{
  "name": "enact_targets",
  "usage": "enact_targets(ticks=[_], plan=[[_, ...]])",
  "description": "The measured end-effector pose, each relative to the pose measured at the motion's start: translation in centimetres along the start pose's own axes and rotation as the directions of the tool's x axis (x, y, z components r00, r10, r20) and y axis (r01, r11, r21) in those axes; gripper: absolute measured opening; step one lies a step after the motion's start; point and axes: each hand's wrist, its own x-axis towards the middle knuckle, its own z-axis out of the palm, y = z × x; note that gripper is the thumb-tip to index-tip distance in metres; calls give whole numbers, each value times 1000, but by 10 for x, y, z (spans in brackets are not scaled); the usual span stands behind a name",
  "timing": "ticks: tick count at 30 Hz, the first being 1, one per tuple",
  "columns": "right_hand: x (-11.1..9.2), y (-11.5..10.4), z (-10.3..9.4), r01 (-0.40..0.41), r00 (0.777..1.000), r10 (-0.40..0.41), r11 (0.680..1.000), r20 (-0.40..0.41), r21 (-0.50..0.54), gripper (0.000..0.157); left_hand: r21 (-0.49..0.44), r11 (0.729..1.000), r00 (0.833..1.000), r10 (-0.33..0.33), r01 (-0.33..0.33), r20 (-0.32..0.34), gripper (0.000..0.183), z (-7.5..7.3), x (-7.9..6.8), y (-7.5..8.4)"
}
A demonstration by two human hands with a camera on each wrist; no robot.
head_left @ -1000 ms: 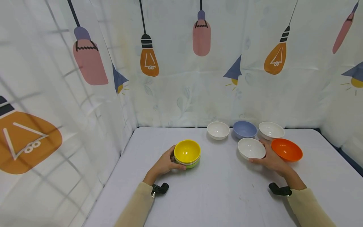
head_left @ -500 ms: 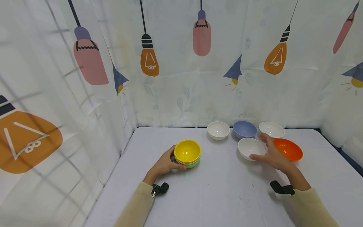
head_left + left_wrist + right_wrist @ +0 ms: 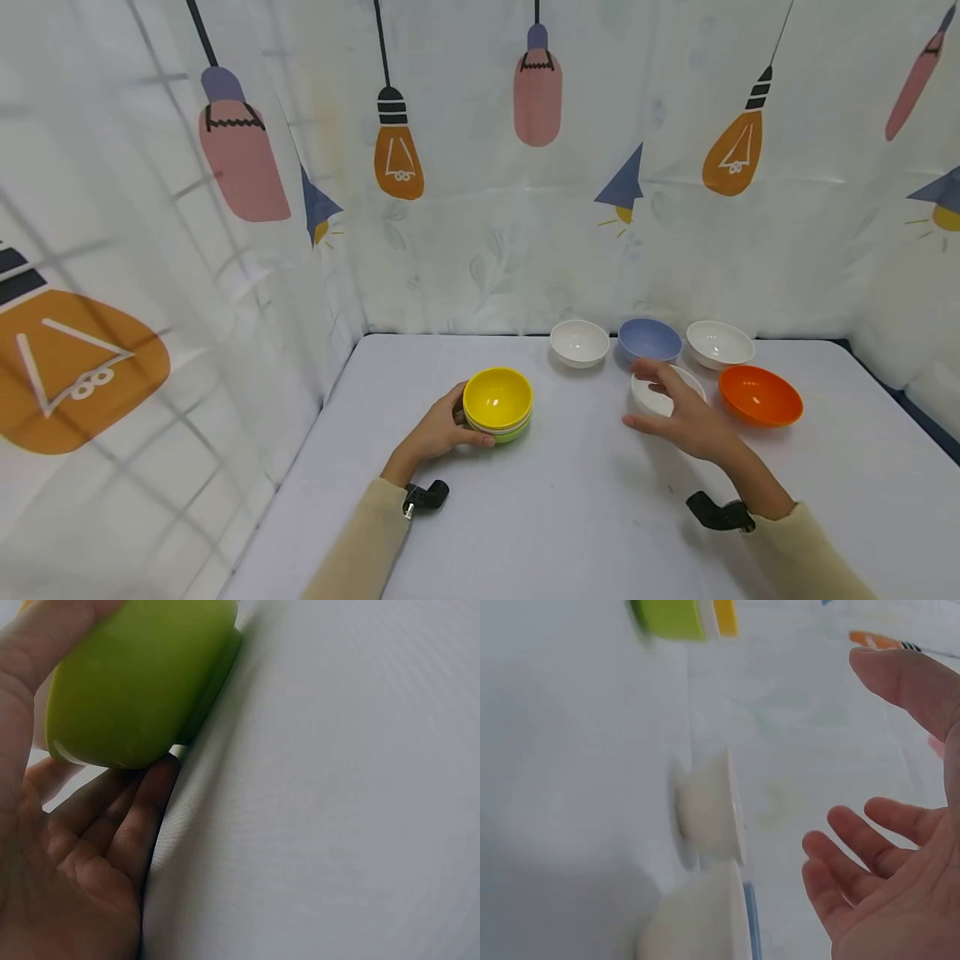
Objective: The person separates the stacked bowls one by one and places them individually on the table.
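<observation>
On the left of the table, my left hand (image 3: pixel 435 429) grips a stack of nested bowls from its left side. A yellow bowl (image 3: pixel 497 400) tops the stack, with a white rim below it and a green bowl (image 3: pixel 142 682) at the bottom, resting on the tablecloth. My right hand (image 3: pixel 693 421) hovers in front of the near white bowl (image 3: pixel 651 404), thumb and fingers spread apart and holding nothing. It partly hides that bowl in the head view. In the right wrist view the fingers (image 3: pixel 855 866) stand apart from the white bowls.
A white bowl (image 3: pixel 579 343), a blue bowl (image 3: pixel 649 340) and another white bowl (image 3: pixel 720 343) line the table's back edge. To the right sits an orange bowl (image 3: pixel 760 396). A patterned curtain (image 3: pixel 480 233) hangs behind the table.
My right hand has let go of the near white bowl, risen and moved left across its front. The left hand and its stack of bowls stay in place.
</observation>
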Motion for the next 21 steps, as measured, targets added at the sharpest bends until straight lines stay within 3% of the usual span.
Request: enact_targets(ticks=[5, 12, 21], plan=[[10, -7, 27, 55, 996, -58, 997, 64, 52, 74, -1, 1000, 1000, 6, -6, -1, 102, 0, 0, -1], [34, -19, 60, 68, 979, -88, 992, 186, 109, 65, -12, 1000, 1000, 17, -17, 0, 100, 0, 1, -1], [66, -28, 96, 49, 966, -80, 990, 247, 130, 73, 6, 1000, 1000, -1, 2, -12, 100, 0, 1, -1]])
